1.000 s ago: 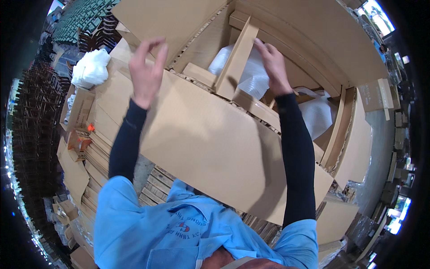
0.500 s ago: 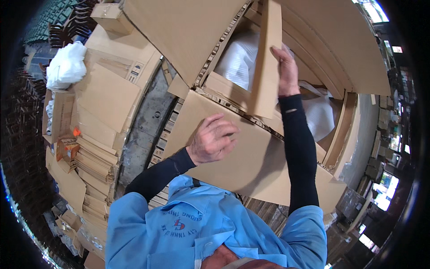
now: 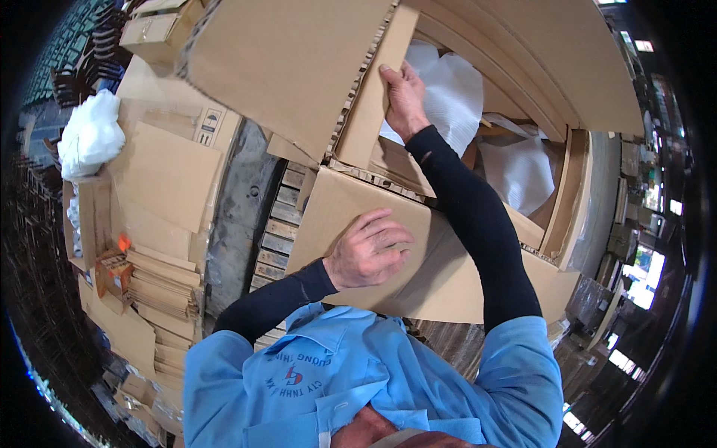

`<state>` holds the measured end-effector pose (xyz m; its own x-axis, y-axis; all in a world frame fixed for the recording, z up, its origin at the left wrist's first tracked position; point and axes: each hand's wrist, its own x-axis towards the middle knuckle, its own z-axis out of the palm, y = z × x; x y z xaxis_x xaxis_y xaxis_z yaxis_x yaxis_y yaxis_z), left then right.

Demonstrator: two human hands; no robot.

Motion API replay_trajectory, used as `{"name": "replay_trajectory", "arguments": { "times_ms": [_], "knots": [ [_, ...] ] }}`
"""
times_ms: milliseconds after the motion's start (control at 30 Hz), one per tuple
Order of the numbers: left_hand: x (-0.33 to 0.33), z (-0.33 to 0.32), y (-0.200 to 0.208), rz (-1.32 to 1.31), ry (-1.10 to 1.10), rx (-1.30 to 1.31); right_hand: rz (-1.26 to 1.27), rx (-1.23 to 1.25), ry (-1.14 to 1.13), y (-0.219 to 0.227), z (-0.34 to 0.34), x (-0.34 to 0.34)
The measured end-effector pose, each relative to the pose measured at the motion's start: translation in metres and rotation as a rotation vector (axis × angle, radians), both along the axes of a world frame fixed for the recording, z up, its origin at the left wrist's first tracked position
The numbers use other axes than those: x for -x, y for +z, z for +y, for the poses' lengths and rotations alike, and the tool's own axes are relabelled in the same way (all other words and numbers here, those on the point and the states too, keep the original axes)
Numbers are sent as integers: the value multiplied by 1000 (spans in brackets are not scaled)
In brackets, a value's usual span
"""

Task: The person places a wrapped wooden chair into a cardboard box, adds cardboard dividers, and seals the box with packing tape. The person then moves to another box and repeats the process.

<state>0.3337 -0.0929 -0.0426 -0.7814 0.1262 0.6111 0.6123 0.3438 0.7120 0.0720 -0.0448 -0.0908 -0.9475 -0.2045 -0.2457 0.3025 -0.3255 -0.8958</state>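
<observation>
A large cardboard box point(image 3: 351, 243) stands in front of me with its flaps spread out. My right hand point(image 3: 407, 102) grips a long cardboard strip point(image 3: 383, 82), thumb on top, along the inner left wall of the box. White foam wrap point(image 3: 452, 93) covers something in the box beside that hand, hiding what lies under it. A second piece of foam wrap point(image 3: 519, 172) shows further right in the box. My left hand point(image 3: 370, 250) hovers over or rests on the near flap, fingers loosely bent and apart, with nothing in it.
On the left, flat cardboard sheets point(image 3: 175, 175) and a stack of cardboard pieces point(image 3: 164, 280) lie beside a bundle of white foam point(image 3: 91, 134). A small closed carton point(image 3: 153, 33) sits beyond them. The left flap point(image 3: 284, 67) and right flap point(image 3: 571, 52) of the box stick out wide.
My right hand has carried the cardboard strip leftward, from across the middle of the box to its left wall, uncovering more foam wrap. My left hand has shifted slightly, staying by the near flap.
</observation>
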Motion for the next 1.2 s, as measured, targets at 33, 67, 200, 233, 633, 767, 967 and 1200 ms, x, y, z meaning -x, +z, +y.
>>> {"name": "replay_trajectory", "arguments": {
  "times_ms": [33, 67, 200, 233, 633, 767, 967, 1200],
  "knots": [
    [1, 1, 3, -4, 12, 2, 5, -15, 28, 1, 0, 5],
    [3, 1, 6, -8, 23, 3, 9, -17, 101, 3, 5, 12],
    [14, -3, 22, -23, 10, 124, 134, -141, 283, 8, 11, 26],
    [19, -6, 34, -22, -1, 166, 321, -396, 134, 2, 1, 17],
    [50, -48, 30, -240, 352, 687, 1155, -1056, 94, 16, -21, -37],
    [48, -51, 37, -289, 309, 741, 1276, -922, 343, 21, 19, -61],
    [54, -61, 45, -359, 216, 815, 526, -1230, 1186, 52, 117, -59],
    [52, -53, 56, -339, 226, 1032, 404, -826, 1252, 11, 135, -37]
  ]
}}
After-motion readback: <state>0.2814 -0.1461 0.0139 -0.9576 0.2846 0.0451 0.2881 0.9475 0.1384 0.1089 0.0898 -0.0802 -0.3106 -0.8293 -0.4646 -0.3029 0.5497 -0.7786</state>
